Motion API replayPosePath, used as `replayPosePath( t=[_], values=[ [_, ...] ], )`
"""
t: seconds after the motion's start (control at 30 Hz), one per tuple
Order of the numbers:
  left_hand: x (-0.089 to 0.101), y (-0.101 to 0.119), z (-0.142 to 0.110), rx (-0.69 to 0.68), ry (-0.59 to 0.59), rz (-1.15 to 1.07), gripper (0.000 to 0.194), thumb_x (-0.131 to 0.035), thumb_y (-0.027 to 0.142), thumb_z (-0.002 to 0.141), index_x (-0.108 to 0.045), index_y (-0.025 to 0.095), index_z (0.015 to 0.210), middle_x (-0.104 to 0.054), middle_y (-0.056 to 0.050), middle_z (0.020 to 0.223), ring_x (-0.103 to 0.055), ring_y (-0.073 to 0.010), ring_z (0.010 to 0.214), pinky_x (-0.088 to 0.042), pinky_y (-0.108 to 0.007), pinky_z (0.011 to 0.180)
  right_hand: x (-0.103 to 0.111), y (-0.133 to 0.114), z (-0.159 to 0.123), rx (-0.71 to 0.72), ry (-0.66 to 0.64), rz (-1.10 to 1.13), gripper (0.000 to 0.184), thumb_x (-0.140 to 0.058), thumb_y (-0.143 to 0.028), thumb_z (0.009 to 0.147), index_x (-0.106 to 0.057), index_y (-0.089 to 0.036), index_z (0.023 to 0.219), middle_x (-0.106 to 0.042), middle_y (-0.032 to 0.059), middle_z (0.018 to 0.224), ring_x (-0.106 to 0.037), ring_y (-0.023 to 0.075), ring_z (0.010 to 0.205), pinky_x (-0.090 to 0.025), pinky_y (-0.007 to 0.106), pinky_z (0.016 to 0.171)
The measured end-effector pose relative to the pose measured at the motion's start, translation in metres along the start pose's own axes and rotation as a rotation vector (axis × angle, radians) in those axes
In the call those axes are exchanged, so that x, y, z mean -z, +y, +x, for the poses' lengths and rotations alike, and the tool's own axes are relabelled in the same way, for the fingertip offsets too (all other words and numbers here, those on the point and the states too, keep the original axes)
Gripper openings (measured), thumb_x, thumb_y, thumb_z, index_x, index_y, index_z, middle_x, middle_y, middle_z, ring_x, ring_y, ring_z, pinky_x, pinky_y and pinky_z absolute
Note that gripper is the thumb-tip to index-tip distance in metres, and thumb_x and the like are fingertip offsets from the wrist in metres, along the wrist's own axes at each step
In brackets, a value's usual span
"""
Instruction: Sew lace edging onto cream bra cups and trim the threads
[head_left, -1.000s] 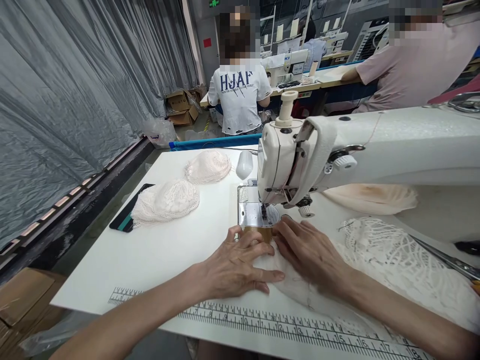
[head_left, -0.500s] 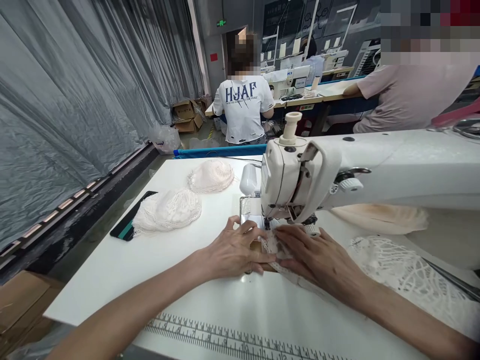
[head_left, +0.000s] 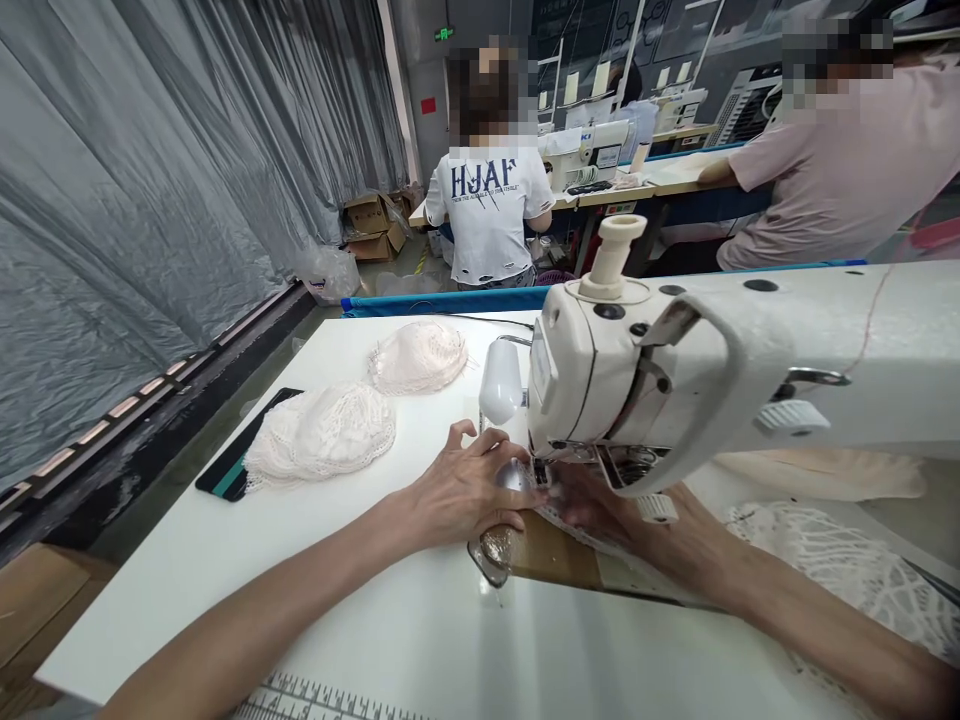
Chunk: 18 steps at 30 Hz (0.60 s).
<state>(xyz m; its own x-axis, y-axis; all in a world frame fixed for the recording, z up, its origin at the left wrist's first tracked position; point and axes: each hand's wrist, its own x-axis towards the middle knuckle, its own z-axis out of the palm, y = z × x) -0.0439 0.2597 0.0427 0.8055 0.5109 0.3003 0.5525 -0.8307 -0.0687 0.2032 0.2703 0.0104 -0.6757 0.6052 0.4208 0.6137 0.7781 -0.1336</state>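
My left hand (head_left: pixel 469 490) lies at the left of the needle area of a white sewing machine (head_left: pixel 577 380). Its fingers are spread, and one reaches toward the presser foot (head_left: pixel 540 472). My right hand (head_left: pixel 630 510) is closed on a white lace piece (head_left: pixel 574 528) at the right of the needle. The machine head partly covers that hand, and its fingers are blurred. Only a narrow edge of the lace shows below them. Under my left hand is a shiny metal plate (head_left: pixel 491 565), with a brown strip (head_left: pixel 559 550) beside it.
Two lace cups, one nearer (head_left: pixel 322 435) and one farther (head_left: pixel 418 357), lie on the white table (head_left: pixel 375 600); the nearer partly covers a dark flat object (head_left: pixel 225 470). More lace (head_left: pixel 847 560) lies at right. A printed ruler (head_left: pixel 315 697) runs along the front. Two co-workers sit ahead.
The view has moved closer to the machine, which looks larger. My right hand and the lace have shifted farther behind the machine head, uncovering more of the brown strip and metal plate.
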Motion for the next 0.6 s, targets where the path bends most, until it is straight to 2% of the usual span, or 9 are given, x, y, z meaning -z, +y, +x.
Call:
replayPosePath(
  t=[0.1, 0.17, 0.23, 0.27, 0.33, 0.43, 0.6],
  values=[
    [-0.003, 0.002, -0.002, -0.008, 0.023, 0.015, 0.027, -0.050, 0.040, 0.089, -0.058, 0.033, 0.114, -0.054, -0.008, 0.115, -0.042, -0.0254, 0.110, -0.023, -0.042, 0.084, 0.012, -0.011, -0.004, 0.047, -0.037, -0.014, 0.029, -0.050, -0.051, 0.088, -0.066, -0.027, 0.092, -0.069, 0.0059, 0.095, -0.060, 0.0254, 0.086, -0.040, 0.046, 0.080],
    [-0.006, 0.006, -0.002, -0.007, 0.060, 0.017, 0.023, -0.049, 0.035, 0.091, -0.058, 0.029, 0.112, -0.057, -0.007, 0.113, -0.043, -0.0234, 0.111, -0.023, -0.042, 0.086, 0.017, -0.020, -0.012, 0.119, -0.046, -0.053, 0.052, -0.045, -0.062, 0.084, -0.059, -0.022, 0.115, -0.064, 0.0117, 0.113, -0.058, 0.0294, 0.098, -0.036, 0.051, 0.087],
    [-0.010, 0.011, -0.002, -0.002, 0.109, -0.002, 0.019, -0.044, 0.022, 0.094, -0.059, 0.023, 0.105, -0.062, -0.005, 0.106, -0.047, -0.0183, 0.111, -0.023, -0.040, 0.089, 0.019, -0.029, -0.021, 0.205, -0.050, -0.102, 0.070, -0.042, -0.067, 0.082, -0.048, -0.015, 0.128, -0.060, 0.0158, 0.121, -0.057, 0.0301, 0.102, -0.035, 0.050, 0.089],
    [-0.013, 0.014, -0.002, -0.001, 0.137, -0.016, 0.019, -0.041, 0.016, 0.094, -0.058, 0.021, 0.101, -0.064, -0.003, 0.102, -0.049, -0.0152, 0.109, -0.024, -0.038, 0.090, 0.019, -0.033, -0.024, 0.232, -0.039, -0.126, 0.071, -0.041, -0.067, 0.083, -0.047, -0.013, 0.129, -0.060, 0.0165, 0.121, -0.058, 0.0294, 0.100, -0.036, 0.048, 0.087],
    [-0.016, 0.017, -0.001, -0.010, 0.185, -0.035, 0.023, -0.037, 0.007, 0.093, -0.057, 0.018, 0.092, -0.067, 0.000, 0.095, -0.054, -0.0103, 0.101, -0.025, -0.035, 0.091, 0.018, -0.040, -0.027, 0.242, 0.009, -0.144, 0.062, -0.040, -0.060, 0.087, -0.051, -0.012, 0.124, -0.063, 0.0152, 0.116, -0.060, 0.0269, 0.096, -0.037, 0.044, 0.085],
    [-0.020, 0.018, -0.002, -0.029, 0.234, -0.039, 0.023, -0.036, 0.005, 0.093, -0.054, 0.016, 0.087, -0.068, 0.001, 0.094, -0.058, -0.0074, 0.092, -0.027, -0.033, 0.091, 0.018, -0.045, -0.026, 0.222, 0.077, -0.126, 0.048, -0.037, -0.051, 0.093, -0.056, -0.015, 0.118, -0.067, 0.0115, 0.111, -0.061, 0.0246, 0.095, -0.037, 0.041, 0.082],
    [-0.021, 0.016, -0.005, -0.014, 0.222, -0.042, 0.023, -0.036, 0.004, 0.092, -0.053, 0.017, 0.086, -0.068, 0.002, 0.094, -0.060, -0.0062, 0.085, -0.027, -0.032, 0.092, 0.019, -0.046, -0.024, 0.207, 0.074, -0.100, 0.049, -0.036, -0.051, 0.093, -0.055, -0.015, 0.120, -0.066, 0.0105, 0.113, -0.059, 0.0250, 0.098, -0.038, 0.040, 0.079]
  ],
)
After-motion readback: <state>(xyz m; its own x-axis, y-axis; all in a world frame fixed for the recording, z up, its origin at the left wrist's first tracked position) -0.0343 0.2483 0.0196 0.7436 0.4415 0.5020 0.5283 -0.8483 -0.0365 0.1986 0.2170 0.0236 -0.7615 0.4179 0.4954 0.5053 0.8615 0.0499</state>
